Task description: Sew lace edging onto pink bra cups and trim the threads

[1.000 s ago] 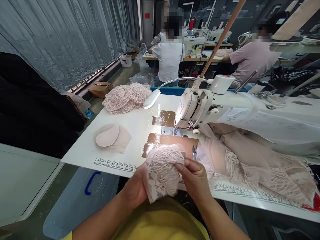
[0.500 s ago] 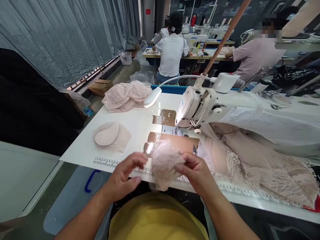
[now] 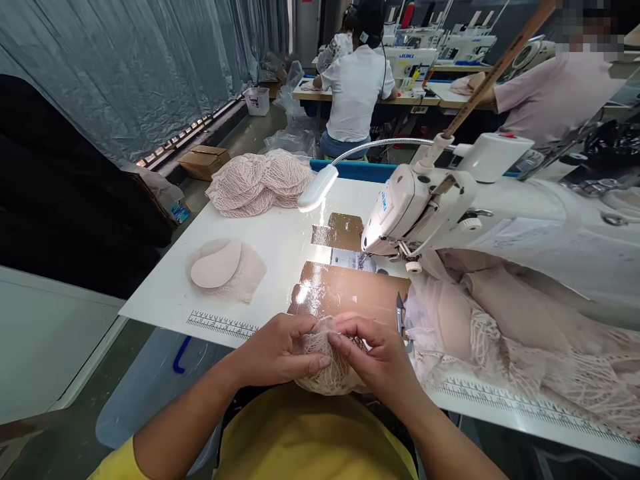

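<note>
Both hands pinch a beige lace piece (image 3: 330, 373) at the front edge of the white sewing table (image 3: 280, 233). My left hand (image 3: 280, 353) grips its left side between thumb and fingers. At its upper right, my right hand (image 3: 375, 350) holds the edge, fingertips close to the left ones. Just beyond lies a brown cardboard sheet (image 3: 360, 293), with small dark thread snips (image 3: 400, 313) at its right end. The sewing machine (image 3: 400, 207) stands behind it. To the left rests a smooth beige oval pad (image 3: 216, 265) on sheer fabric (image 3: 250, 277).
Stacked lace pieces (image 3: 260, 180) lie at the back left, near the lamp (image 3: 320, 188). Beige lace and plain fabric (image 3: 525, 313) spreads along the right. A clear plastic bin (image 3: 145, 393) sits below the table's left. Co-workers, one in a white shirt (image 3: 356, 93), sit ahead.
My left hand has moved right and closed on the lace piece, which was held by the right hand alone. The piece has come nearer my body, and the view has shifted slightly.
</note>
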`<state>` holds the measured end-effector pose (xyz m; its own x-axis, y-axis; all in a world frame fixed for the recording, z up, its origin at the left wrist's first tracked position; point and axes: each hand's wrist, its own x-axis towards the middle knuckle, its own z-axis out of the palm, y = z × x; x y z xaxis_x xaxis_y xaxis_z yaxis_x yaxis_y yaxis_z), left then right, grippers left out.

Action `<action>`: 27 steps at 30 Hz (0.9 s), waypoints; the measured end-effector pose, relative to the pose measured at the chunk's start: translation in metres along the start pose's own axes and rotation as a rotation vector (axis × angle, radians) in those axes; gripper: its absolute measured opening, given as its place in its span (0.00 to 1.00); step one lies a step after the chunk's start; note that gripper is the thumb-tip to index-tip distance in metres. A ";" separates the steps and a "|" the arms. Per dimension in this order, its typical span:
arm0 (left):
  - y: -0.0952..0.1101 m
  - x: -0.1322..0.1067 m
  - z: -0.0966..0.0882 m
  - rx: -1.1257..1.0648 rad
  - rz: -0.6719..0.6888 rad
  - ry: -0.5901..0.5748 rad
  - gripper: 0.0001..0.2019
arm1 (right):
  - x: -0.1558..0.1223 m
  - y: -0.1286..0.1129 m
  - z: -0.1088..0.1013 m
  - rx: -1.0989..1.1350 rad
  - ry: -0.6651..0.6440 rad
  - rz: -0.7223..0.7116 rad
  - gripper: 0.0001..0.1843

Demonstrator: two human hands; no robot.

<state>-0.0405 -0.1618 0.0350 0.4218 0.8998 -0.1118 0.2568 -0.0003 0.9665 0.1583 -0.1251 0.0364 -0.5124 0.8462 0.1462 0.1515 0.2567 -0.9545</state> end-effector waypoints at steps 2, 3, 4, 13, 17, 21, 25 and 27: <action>0.005 0.003 -0.003 0.033 0.016 0.011 0.09 | 0.003 0.001 0.000 -0.032 0.046 -0.015 0.06; 0.008 0.005 -0.004 0.059 0.023 0.021 0.09 | 0.004 0.001 -0.001 -0.054 0.061 -0.020 0.06; 0.010 0.007 -0.005 0.088 0.029 0.028 0.09 | 0.005 0.001 -0.001 -0.081 0.073 -0.022 0.07; 0.017 0.021 -0.006 0.259 0.084 0.056 0.14 | 0.011 0.001 -0.006 -0.267 0.144 -0.016 0.10; 0.020 0.027 -0.007 0.278 0.123 0.045 0.14 | 0.015 0.002 -0.012 -0.225 0.099 0.065 0.05; 0.020 0.031 -0.010 0.173 0.082 -0.006 0.11 | 0.020 -0.001 -0.020 -0.125 -0.028 0.153 0.08; 0.016 0.035 -0.011 -0.151 -0.016 -0.117 0.12 | 0.022 -0.005 -0.027 -0.062 -0.040 0.201 0.11; 0.014 0.037 -0.011 -0.256 -0.042 -0.127 0.13 | 0.022 -0.006 -0.029 -0.025 -0.047 0.219 0.12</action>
<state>-0.0310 -0.1236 0.0471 0.5252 0.8348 -0.1651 0.0548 0.1604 0.9855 0.1708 -0.0940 0.0534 -0.5038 0.8604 -0.0767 0.2843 0.0813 -0.9553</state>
